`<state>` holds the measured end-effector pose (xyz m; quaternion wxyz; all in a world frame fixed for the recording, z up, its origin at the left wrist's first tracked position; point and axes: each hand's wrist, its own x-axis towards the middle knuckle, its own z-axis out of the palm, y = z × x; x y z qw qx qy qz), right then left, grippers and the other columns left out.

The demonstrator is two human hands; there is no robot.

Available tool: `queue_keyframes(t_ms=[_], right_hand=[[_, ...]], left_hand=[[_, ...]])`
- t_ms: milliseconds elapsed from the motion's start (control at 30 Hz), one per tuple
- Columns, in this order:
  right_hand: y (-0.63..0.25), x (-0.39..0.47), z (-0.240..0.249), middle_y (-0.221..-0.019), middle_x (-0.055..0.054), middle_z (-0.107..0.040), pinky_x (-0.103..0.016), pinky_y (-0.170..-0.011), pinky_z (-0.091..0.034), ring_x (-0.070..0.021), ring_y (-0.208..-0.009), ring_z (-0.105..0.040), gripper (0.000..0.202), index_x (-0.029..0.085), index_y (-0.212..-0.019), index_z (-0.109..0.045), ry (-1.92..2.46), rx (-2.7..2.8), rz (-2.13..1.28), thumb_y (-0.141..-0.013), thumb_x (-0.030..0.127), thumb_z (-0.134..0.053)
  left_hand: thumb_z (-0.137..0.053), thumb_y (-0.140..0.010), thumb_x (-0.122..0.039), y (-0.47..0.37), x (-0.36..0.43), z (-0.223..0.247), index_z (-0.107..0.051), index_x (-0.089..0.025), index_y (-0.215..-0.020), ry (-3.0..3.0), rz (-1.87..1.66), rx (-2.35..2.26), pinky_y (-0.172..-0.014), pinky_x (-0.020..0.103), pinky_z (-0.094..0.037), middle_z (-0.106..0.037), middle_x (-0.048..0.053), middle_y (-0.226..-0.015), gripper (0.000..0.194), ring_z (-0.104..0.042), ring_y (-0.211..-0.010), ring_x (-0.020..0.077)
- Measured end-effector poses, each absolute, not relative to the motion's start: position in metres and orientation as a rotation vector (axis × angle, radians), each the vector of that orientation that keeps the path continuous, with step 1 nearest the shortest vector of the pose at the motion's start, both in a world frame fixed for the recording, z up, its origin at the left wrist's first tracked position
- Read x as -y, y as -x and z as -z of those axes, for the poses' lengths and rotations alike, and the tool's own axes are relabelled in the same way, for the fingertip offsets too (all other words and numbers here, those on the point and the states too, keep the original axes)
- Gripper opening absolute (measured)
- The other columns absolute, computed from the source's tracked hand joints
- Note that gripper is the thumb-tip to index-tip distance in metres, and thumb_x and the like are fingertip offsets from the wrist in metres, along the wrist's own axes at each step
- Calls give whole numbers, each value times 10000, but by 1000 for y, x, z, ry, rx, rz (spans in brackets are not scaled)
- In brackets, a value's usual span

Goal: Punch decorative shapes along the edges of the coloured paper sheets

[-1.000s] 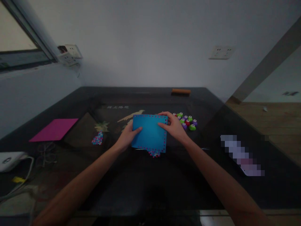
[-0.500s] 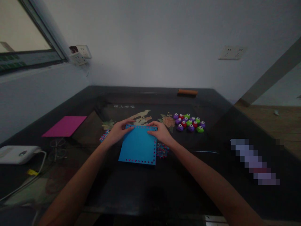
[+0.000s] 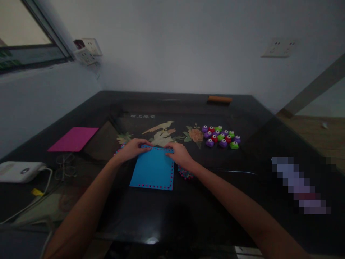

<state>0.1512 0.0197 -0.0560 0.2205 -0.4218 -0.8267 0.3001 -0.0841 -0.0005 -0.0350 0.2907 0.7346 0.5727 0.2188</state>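
Head view: the blue sheet (image 3: pixel 152 168) lies on the dark counter (image 3: pixel 145 216), dots along 3 edges. The left hand (image 3: pixel 134 149) and right hand (image 3: pixel 181 156) hold its far edge — fingers of both nearly closed, thumbs over the sheet. Beside the right forearm sits a bead-like pile (image 3: pixel 185 174); eyed toys (image 3: pixel 221 137) stand beyond, a pink sheet (image 3: pixel 74 139) well left.

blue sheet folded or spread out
Spread out: the blue sheet shows one broad face with no visible crease, the left hand and right hand at its far corners. Whether it has several layers, I cannot tell.
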Motion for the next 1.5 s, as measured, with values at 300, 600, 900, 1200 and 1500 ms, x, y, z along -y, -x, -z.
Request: queue_keyframes(t_ms=[300, 600, 900, 1200, 1500], right_hand=[[-148, -15, 60, -1070, -99, -669, -380, -883, -428, -248, -1013, -595, 285, 165, -1043, -665, 1155, 2413, -722, -773, 131, -580], [-148, -14, 64, -1026, -103, -645, -366, -853, -437, -225, -974, -583, 275, 162, -1058, -660, 1107, 2486, -657, -796, 164, -577], [-150, -12, 58, -1016, -92, -615, -349, -858, -423, -225, -999, -538, 254, 180, -1057, -660, 1112, 2526, -546, -810, 201, -605], [-151, -16, 64, -1044, -94, -590, -370, -865, -399, -237, -1027, -498, 249, 176, -1035, -645, 1093, 2528, -513, -791, 221, -642], [-150, -11, 61, -1055, -94, -571, -365, -841, -393, -246, -1034, -486, 254, 189, -1055, -613, 1100, 2552, -422, -801, 199, -625]], left_hand=[[-595, -752, -344, 87, -1, 42, -702, -220, -921, -1967, -480, -1471, -752, 302, -467, -723, 43, -944, 235, -643, -849, 218], [-589, -758, -350, 89, -1, 43, -717, -223, -928, -2013, -411, -1511, -751, 291, -457, -729, 45, -937, 248, -647, -844, 227], [-569, -751, -318, 87, -1, 46, -701, -230, -906, -2059, -433, -1517, -787, 316, -455, -724, 42, -915, 221, -642, -858, 235], [-563, -734, -284, 84, 1, 47, -677, -208, -886, -2110, -421, -1542, -769, 310, -458, -698, 50, -906, 205, -630, -844, 217], [-555, -721, -231, 81, 1, 49, -623, -177, -915, -2223, -441, -1535, -828, 329, -440, -603, 70, -957, 212, -580, -928, 223]])
